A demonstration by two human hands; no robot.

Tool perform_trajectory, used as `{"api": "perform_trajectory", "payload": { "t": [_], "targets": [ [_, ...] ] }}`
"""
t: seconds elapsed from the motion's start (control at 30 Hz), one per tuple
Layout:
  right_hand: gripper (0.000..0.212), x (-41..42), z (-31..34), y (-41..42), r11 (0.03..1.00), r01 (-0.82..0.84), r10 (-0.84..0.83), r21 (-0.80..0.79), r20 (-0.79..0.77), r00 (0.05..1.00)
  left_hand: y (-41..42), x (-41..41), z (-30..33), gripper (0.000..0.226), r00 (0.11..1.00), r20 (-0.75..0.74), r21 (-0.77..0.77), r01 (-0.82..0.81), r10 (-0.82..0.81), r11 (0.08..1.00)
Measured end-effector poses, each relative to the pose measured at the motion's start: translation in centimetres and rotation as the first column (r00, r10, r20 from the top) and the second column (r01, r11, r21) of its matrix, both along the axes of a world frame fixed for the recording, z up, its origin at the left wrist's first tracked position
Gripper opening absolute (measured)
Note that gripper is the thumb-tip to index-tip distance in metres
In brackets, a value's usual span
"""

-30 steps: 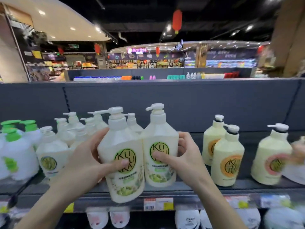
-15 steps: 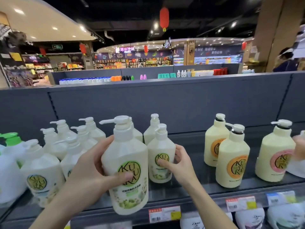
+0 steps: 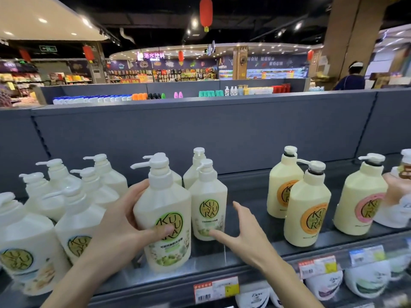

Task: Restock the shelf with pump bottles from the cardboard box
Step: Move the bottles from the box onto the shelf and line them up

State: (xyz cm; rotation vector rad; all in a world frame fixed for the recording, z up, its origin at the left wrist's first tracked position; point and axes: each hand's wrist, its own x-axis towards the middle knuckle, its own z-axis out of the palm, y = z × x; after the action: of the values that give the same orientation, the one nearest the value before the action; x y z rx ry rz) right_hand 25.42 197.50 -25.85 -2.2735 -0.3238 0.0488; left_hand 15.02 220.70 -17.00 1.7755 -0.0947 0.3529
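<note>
Left hand [image 3: 115, 232] grips a green-labelled pump bottle [image 3: 163, 221] upright at the shelf [image 3: 244, 252] front. Right hand [image 3: 242, 232], fingers [image 3: 239, 210] spread, rests just beside a second green-labelled bottle [image 3: 208, 210]; orange-labelled bottles [image 3: 308, 210] stand further right.

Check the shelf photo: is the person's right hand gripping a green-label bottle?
No. The right hand is open beside the smaller green-label bottle, while the left hand grips the nearer green-label bottle.

A red paper lantern [image 3: 206, 12] hangs from the dark ceiling, a person in a white cap [image 3: 352, 77] stands far right, and refill pouches [image 3: 367, 280] fill the lower shelf.
</note>
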Motion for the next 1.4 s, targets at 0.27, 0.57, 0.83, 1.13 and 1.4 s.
{"api": "perform_trajectory", "payload": {
  "t": [0.27, 0.57, 0.83, 1.13, 1.4],
  "targets": [
    [0.124, -2.3, -2.1, -2.8, 0.824, -0.156, 0.167, -0.545, -0.031, 0.986, 1.5, 2.2, -2.2, 0.093, 0.992, -0.082, 0.068, -0.089, 0.094, 0.994],
    [0.112, -2.2, -4.2, -2.8, 0.788, -0.065, 0.173, -0.612, 0.118, 0.978, 2.5, 4.1, -4.2, 0.09, 0.977, -0.121, 0.094, -0.164, 0.175, 0.982],
    [0.108, -2.3, -4.6, -2.8, 0.785, -0.043, 0.187, -0.618, 0.171, 0.967, 2.3, 4.0, -3.0, 0.081, 0.932, -0.253, 0.362, -0.158, 0.26, 0.919],
    [0.109, -2.3, -4.7, -2.7, 0.778, -0.042, 0.198, -0.627, 0.182, 0.963, -1.2, 4.6, -4.0, 0.095, 0.874, -0.12, 0.455, -0.373, 0.471, 0.809],
    [0.134, -2.0, -5.2, -2.9, 0.793, -0.027, 0.204, -0.608, 0.223, 0.953, -3.4, 4.4, -4.8, 0.095, 0.819, 0.008, 0.56, -0.48, 0.574, 0.676]
  ]
}}
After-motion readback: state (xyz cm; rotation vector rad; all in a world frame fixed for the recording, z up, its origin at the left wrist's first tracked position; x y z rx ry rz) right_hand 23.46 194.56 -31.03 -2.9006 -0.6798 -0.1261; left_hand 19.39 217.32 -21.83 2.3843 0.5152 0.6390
